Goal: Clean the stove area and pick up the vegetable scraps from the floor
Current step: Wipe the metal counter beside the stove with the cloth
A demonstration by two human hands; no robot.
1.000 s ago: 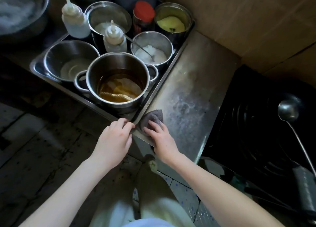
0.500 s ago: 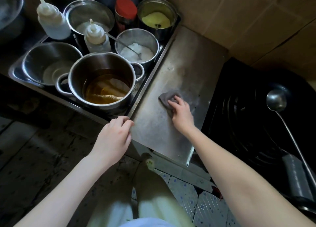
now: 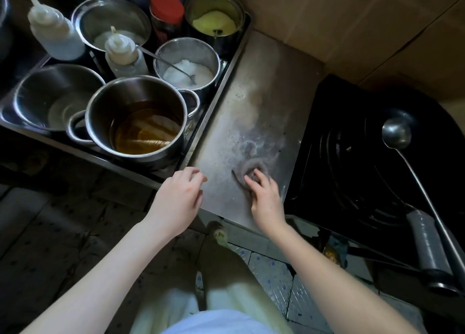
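Observation:
A stained steel counter (image 3: 254, 102) lies between a tray of pots and the black stove. My right hand (image 3: 265, 199) presses a small grey cloth (image 3: 249, 169) onto the counter near its front right corner, fingers spread over the bunched cloth. Beside it, my left hand (image 3: 180, 198) rests at the counter's front left edge, next to the tray's corner, with loosely curled fingers and nothing in it. Greyish smears mark the steel just beyond the cloth. No vegetable scraps are clearly visible on the dark floor tiles (image 3: 57, 233).
A steel tray (image 3: 221, 77) at the left holds a pot of brown oil (image 3: 141, 122), bowls, squeeze bottles (image 3: 54, 32) and a red-lidded jar (image 3: 167, 9). On the right a black wok (image 3: 357, 157) sits on the stove with a ladle (image 3: 396, 132). Cardboard lines the wall.
My right hand slid the cloth from the tray's corner out across the counter, then back toward the front right. The left hand stayed at the front edge.

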